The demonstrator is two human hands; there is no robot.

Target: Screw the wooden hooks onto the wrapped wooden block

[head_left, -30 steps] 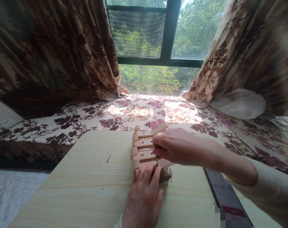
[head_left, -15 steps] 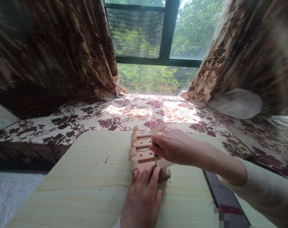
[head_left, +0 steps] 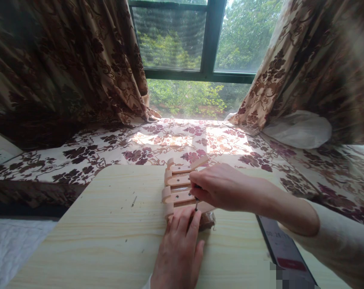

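Several pale wooden strips with curved ends (head_left: pixel 176 197) lie side by side in a row, dark screw heads showing in them. Beneath the row is a brown bundle in clear wrap (head_left: pixel 207 220). My left hand (head_left: pixel 178 247) rests with fingers stretched flat on the nearest strip, pressing it from the front. Above the strips my right hand (head_left: pixel 215 184) is closed around a screwdriver (head_left: pixel 197 204). Its handle is mostly hidden in the fist, and the thin shaft points down at the nearest strip, close to my left fingertips.
On the light wood-grain table (head_left: pixel 88 224) a loose screw (head_left: pixel 134 201) and small dark crumbs lie to the left. A phone (head_left: pixel 286 245) showing a timer lies at the right, under my right forearm. Beyond the table is a ledge with flowered cloth (head_left: pixel 158 148).
My right hand has shifted very slightly left and its wrist has turned a little, the screwdriver staying at the same strip. The left hand stays in place.
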